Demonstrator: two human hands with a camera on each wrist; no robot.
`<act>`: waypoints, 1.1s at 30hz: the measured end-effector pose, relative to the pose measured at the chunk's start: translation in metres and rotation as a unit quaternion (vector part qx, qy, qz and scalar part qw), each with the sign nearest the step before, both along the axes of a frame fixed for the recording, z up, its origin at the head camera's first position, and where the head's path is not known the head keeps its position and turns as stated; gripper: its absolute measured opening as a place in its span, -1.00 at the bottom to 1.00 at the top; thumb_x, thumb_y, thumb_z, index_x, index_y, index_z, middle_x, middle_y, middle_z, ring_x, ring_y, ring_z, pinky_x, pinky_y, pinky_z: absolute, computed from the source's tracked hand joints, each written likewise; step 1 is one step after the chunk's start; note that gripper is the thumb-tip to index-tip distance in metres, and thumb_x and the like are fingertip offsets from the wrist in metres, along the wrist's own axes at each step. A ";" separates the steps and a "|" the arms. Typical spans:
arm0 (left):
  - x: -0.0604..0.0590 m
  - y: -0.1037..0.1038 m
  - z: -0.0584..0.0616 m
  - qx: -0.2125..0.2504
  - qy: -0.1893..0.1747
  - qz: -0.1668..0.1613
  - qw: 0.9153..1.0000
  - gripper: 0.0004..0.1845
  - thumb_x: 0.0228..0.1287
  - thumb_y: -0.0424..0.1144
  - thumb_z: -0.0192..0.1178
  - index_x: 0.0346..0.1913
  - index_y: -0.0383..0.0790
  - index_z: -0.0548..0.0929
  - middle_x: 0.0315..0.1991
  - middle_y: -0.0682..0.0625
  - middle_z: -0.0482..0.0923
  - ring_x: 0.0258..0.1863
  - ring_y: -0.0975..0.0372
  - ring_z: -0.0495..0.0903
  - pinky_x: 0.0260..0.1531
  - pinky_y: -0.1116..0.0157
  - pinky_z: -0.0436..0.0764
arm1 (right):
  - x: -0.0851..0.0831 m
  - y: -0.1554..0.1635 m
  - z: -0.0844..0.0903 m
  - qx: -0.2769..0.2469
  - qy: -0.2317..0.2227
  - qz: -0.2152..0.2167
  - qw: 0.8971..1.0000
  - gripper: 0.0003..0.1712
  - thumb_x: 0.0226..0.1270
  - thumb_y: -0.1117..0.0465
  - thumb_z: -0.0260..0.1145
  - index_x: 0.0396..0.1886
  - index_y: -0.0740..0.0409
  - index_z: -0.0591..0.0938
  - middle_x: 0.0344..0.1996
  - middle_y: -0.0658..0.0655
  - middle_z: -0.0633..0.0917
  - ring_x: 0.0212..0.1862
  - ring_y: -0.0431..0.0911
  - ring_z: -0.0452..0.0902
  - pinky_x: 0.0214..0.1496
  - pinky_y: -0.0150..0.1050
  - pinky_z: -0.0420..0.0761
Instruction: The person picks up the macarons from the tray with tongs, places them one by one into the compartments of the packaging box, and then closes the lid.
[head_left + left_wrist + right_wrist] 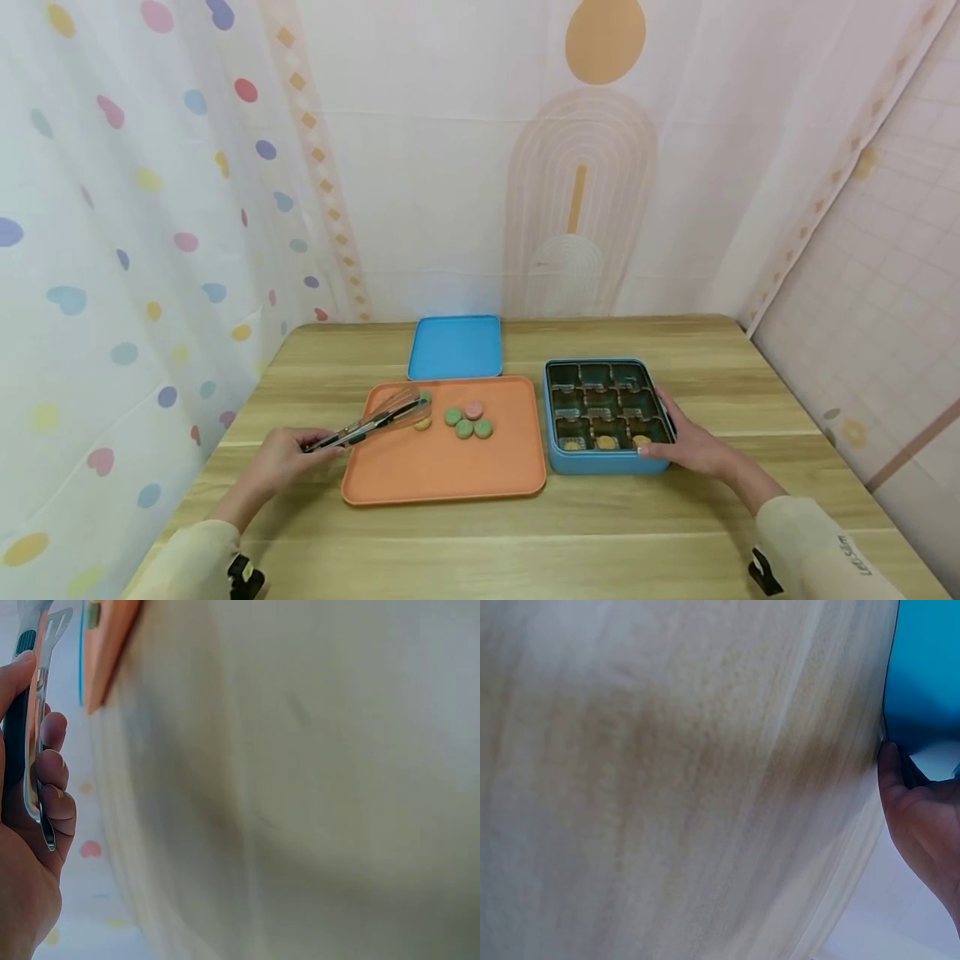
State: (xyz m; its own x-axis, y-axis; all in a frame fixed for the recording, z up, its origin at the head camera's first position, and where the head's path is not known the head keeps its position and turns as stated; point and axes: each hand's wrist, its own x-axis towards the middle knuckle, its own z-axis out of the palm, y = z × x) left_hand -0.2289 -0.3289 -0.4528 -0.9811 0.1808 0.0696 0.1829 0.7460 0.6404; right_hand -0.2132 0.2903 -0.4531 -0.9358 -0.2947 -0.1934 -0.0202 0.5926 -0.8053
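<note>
My left hand [288, 458] grips a pair of tongs [371, 423] with dark handles and slotted ends. In the left wrist view the fingers [54, 769] curl round the handle. The tong ends reach over the left of an orange tray [442, 479], overlapping a yellow cookie [423, 424] and a green one. More small round cookies, green [483, 428] and pink [473, 409], lie mid-tray. My right hand [693, 446] holds the right side of a blue box [607, 463], thumb at its front corner. Yellow cookies [606, 442] sit in the box's front row of compartments; the other compartments show no cookies.
A flat blue lid [456, 346] lies behind the tray, close to its back edge. Tray and box stand side by side on a wooden table [480, 550], with a narrow gap between them. Patterned curtains [420, 167] hang behind and beside the table.
</note>
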 end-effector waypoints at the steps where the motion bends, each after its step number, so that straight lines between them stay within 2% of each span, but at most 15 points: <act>1: 0.002 -0.002 -0.002 0.001 -0.005 0.000 1.000 -0.68 0.19 -0.03 0.44 -0.12 -0.18 0.80 -0.38 0.07 0.69 -0.53 0.31 0.44 -0.53 0.36 0.43 | 0.000 0.000 0.000 0.001 0.000 0.000 1.000 0.33 0.28 -0.01 0.43 0.58 0.15 -0.39 0.48 0.55 -0.26 0.43 0.54 -0.28 0.28 0.49 -0.02; 5: 0.007 -0.007 -0.008 0.007 -0.030 0.010 0.999 -0.64 0.18 0.02 0.44 -0.10 -0.16 0.79 -0.49 0.06 0.63 -0.60 0.29 0.42 -0.60 0.34 0.43 | 0.000 0.000 -0.001 -0.003 -0.001 -0.001 1.000 0.32 0.28 -0.01 0.43 0.59 0.14 -0.39 0.48 0.56 -0.27 0.43 0.54 -0.29 0.28 0.49 -0.03; 8: 0.009 -0.009 -0.012 -0.001 -0.034 0.016 0.999 -0.63 0.17 0.06 0.43 -0.11 -0.13 0.80 -0.57 0.08 0.56 -0.64 0.29 0.38 -0.63 0.34 0.40 | 0.000 0.000 -0.002 -0.005 -0.002 0.000 1.000 0.33 0.27 -0.01 0.44 0.59 0.14 -0.39 0.48 0.56 -0.27 0.43 0.54 -0.30 0.29 0.49 -0.04; 13: 0.010 -0.007 -0.017 -0.020 -0.020 0.014 1.000 -0.61 0.16 0.08 0.43 -0.09 -0.12 0.80 -0.54 0.12 0.58 -0.64 0.31 0.34 -0.61 0.35 0.37 | -0.001 0.001 -0.004 -0.007 -0.001 0.000 1.000 0.33 0.28 0.00 0.44 0.58 0.15 -0.39 0.48 0.57 -0.27 0.43 0.54 -0.30 0.29 0.49 -0.04; 20: 0.011 -0.004 -0.019 -0.020 -0.016 0.012 1.000 -0.59 0.15 0.07 0.44 -0.08 -0.16 0.80 -0.31 0.07 0.71 -0.52 0.28 0.42 -0.52 0.35 0.40 | -0.001 0.001 -0.003 -0.009 -0.005 -0.002 1.000 0.32 0.29 -0.01 0.42 0.58 0.13 -0.40 0.48 0.57 -0.26 0.43 0.54 -0.29 0.28 0.49 -0.03; 30: 0.010 -0.003 -0.022 -0.027 0.003 0.008 1.000 -0.68 0.19 0.09 0.41 -0.15 -0.04 0.82 -0.32 0.13 0.72 -0.49 0.29 0.45 -0.47 0.36 0.41 | -0.001 0.001 -0.003 0.001 -0.007 -0.002 1.000 0.32 0.29 -0.05 0.41 0.58 0.12 -0.40 0.48 0.56 -0.29 0.44 0.53 -0.32 0.29 0.48 -0.04; 33: 0.011 -0.002 -0.022 -0.021 -0.003 0.006 1.000 -0.70 0.20 0.09 0.40 -0.15 -0.03 0.82 -0.33 0.13 0.71 -0.51 0.30 0.44 -0.51 0.37 0.40 | -0.001 0.001 -0.002 0.000 -0.006 -0.001 1.000 0.32 0.29 -0.05 0.42 0.58 0.12 -0.40 0.48 0.56 -0.29 0.44 0.53 -0.33 0.29 0.49 -0.05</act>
State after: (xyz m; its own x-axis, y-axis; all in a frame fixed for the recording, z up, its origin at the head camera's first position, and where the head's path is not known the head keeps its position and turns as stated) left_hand -0.2179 -0.3312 -0.4747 -0.9835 0.1717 0.0565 0.1702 0.7744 0.6093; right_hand -0.2141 0.2909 -0.4554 -0.9340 -0.2929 -0.2046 -0.0094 0.5926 -0.8054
